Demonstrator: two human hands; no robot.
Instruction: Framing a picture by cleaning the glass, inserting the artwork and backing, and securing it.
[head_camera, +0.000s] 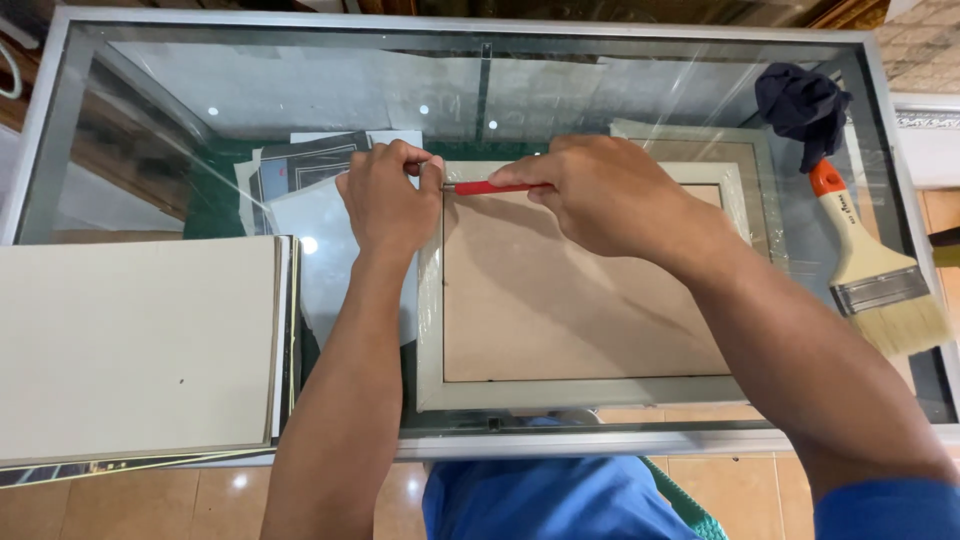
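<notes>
A picture frame (580, 392) lies face down on the glass counter, its brown backing board (560, 310) upward and clear wrap around its pale border. My right hand (610, 195) grips a thin tool with a red handle (490, 187), its metal tip pointing at the frame's top left corner. My left hand (388, 200) rests on that same corner, fingers curled and pinching at the frame's edge next to the tool tip.
A stack of pale boards (135, 350) covers the counter's left side. A wide paintbrush with an orange-and-cream handle (875, 275) and a dark cloth (800, 105) lie at the right. The counter's metal rim (600, 440) runs along the near edge. More frames lie under the glass.
</notes>
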